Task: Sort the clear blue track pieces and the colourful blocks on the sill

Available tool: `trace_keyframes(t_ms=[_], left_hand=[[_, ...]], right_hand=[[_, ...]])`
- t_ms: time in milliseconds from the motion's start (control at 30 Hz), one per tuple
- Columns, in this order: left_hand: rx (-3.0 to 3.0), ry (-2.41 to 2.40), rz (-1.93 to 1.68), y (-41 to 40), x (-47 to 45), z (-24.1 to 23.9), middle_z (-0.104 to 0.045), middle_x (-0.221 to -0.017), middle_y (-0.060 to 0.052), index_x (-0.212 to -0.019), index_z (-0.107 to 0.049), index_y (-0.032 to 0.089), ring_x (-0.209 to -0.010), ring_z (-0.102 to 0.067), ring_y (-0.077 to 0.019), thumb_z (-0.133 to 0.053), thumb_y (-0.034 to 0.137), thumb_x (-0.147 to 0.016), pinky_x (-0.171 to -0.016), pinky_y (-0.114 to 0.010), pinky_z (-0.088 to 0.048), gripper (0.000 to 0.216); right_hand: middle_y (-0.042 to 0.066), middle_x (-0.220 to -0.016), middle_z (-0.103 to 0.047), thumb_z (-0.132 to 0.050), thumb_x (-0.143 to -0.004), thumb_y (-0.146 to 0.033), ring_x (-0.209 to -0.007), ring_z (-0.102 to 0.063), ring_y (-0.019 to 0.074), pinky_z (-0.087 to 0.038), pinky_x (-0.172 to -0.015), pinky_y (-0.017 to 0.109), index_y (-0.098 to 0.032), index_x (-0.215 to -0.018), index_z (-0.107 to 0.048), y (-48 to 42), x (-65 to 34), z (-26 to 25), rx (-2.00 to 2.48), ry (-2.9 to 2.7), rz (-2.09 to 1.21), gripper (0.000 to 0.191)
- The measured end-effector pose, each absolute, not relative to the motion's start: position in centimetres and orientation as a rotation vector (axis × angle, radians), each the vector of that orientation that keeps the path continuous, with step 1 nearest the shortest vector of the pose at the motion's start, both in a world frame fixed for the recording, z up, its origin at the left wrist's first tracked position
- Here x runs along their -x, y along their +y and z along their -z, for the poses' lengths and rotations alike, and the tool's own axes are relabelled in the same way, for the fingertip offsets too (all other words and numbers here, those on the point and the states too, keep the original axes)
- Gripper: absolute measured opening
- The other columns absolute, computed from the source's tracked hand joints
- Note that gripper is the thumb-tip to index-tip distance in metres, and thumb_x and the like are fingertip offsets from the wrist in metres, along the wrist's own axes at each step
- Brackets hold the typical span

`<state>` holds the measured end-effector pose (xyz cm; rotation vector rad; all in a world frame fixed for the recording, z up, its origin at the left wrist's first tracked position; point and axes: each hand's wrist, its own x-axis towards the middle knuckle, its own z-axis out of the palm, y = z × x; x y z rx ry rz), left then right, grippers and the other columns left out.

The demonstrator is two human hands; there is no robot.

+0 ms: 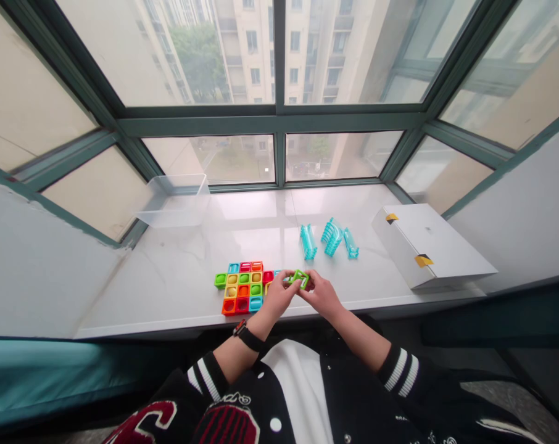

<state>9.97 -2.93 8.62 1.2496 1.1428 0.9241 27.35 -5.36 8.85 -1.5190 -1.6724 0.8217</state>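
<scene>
On the white windowsill [178, 277] lies a flat cluster of joined coloured square blocks [243, 287] in red, orange, yellow, green and blue. Both my hands meet just right of it. My left hand [279, 297] and my right hand [321, 295] pinch a small green block [300, 279] between their fingertips, held just above the sill by the cluster's right edge. A dark watch sits on my left wrist.
Three turquoise ribbed pieces [330, 237] lie further back on the sill. A clear plastic tub [175, 200] stands at the back left by the window. A white cardboard box [430, 246] with yellow tape rests at the right.
</scene>
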Motion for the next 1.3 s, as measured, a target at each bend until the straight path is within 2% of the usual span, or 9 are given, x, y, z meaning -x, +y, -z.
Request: trace_keyframes(t_ms=[100,200,267,400,633,733,933,1100,1300], left_hand=[[-1.110,1.087,-0.960,-2.3,-9.3,-8.4,-0.073,-0.116,-0.012,-0.109,-0.065,0.020,-0.101,-0.073,-0.0243,-0.081,0.056,-0.082,-0.084,-0.038,-0.062,0.049],[-1.083,1.035,-0.926,-2.1,-8.9,-8.2,-0.073,-0.114,-0.013,-0.115,-0.063,0.019,-0.101,-0.073,-0.0248,-0.082,0.059,-0.081,-0.075,-0.034,-0.061,0.057],[-1.092,0.990,-0.878,-2.2,-9.1,-7.9,-0.074,-0.110,-0.014,-0.121,-0.061,0.018,-0.099,-0.073,-0.0251,-0.083,0.061,-0.080,-0.071,-0.033,-0.060,0.063],[-1.112,0.946,-0.804,-2.4,-9.6,-7.5,-0.074,-0.118,-0.016,-0.127,-0.056,0.020,-0.105,-0.074,-0.0277,-0.077,0.064,-0.084,-0.077,-0.038,-0.062,0.065],[-1.910,1.239,-0.837,-1.2,-5.9,-7.7,-0.069,-0.135,-0.012,-0.131,-0.061,0.024,-0.129,-0.063,-0.0283,-0.055,0.045,-0.103,-0.114,-0.051,-0.048,0.036],[-2.152,1.432,-0.804,-0.7,-3.4,-6.5,-0.065,-0.140,-0.014,-0.131,-0.064,0.023,-0.134,-0.059,-0.0317,-0.057,0.039,-0.101,-0.117,-0.054,-0.045,0.035],[-2.391,1.542,-0.602,-1.1,-1.0,-3.2,-0.057,-0.154,-0.013,-0.133,-0.067,0.026,-0.146,-0.047,-0.0375,-0.058,0.042,-0.100,-0.125,-0.066,-0.031,0.037],[-2.396,1.565,-0.601,-1.6,-1.2,-2.2,-0.056,-0.155,-0.013,-0.131,-0.070,0.025,-0.146,-0.047,-0.0366,-0.057,0.048,-0.101,-0.125,-0.064,-0.032,0.040],[-2.420,1.574,-0.616,-1.6,-1.3,-2.0,-0.055,-0.156,-0.014,-0.131,-0.069,0.024,-0.148,-0.045,-0.0375,-0.062,0.045,-0.098,-0.127,-0.062,-0.031,0.040]], right_hand=[[0.006,-0.104,-0.071,-0.076,-0.087,-0.042,-0.093,-0.069,0.0235,-0.059,-0.081,0.037,-0.025,-0.129,-0.061,-5.6,-27.8,-9.0,1.378,-1.758,-0.778,0.048],[0.014,-0.138,-0.061,-0.077,-0.086,-0.038,-0.123,-0.062,0.0293,-0.060,-0.090,0.042,-0.028,-0.149,-0.052,-5.8,-28.7,-8.7,1.281,-1.827,-0.722,0.068],[0.013,-0.145,-0.058,-0.076,-0.089,-0.036,-0.130,-0.059,0.0296,-0.058,-0.099,0.044,-0.030,-0.153,-0.048,-5.9,-29.0,-8.5,1.221,-1.876,-0.745,0.071],[0.012,-0.141,-0.064,-0.074,-0.090,-0.035,-0.128,-0.063,0.0295,-0.054,-0.109,0.046,-0.029,-0.151,-0.050,-5.9,-29.0,-8.0,1.229,-1.880,-0.738,0.066],[0.012,-0.137,-0.067,-0.074,-0.085,-0.041,-0.119,-0.069,0.0305,-0.056,-0.105,0.048,-0.025,-0.144,-0.055,-5.2,-31.6,-5.4,1.549,-1.650,-0.669,0.064],[0.011,-0.132,-0.069,-0.073,-0.084,-0.044,-0.114,-0.069,0.0304,-0.057,-0.102,0.049,-0.025,-0.140,-0.056,-4.8,-33.2,-3.9,1.665,-1.569,-0.638,0.062],[0.015,-0.130,-0.065,-0.071,-0.083,-0.043,-0.126,-0.062,0.0342,-0.056,-0.102,0.051,-0.022,-0.134,-0.058,-3.2,-34.5,-0.6,1.730,-1.591,-0.474,0.057],[0.013,-0.130,-0.065,-0.072,-0.081,-0.039,-0.125,-0.063,0.0326,-0.053,-0.109,0.050,-0.023,-0.137,-0.057,-1.8,-34.4,1.8,1.789,-1.609,-0.460,0.060],[0.012,-0.127,-0.068,-0.072,-0.078,-0.037,-0.121,-0.063,0.0329,-0.050,-0.109,0.050,-0.022,-0.134,-0.060,-0.6,-33.5,2.6,1.861,-1.665,-0.428,0.059]])
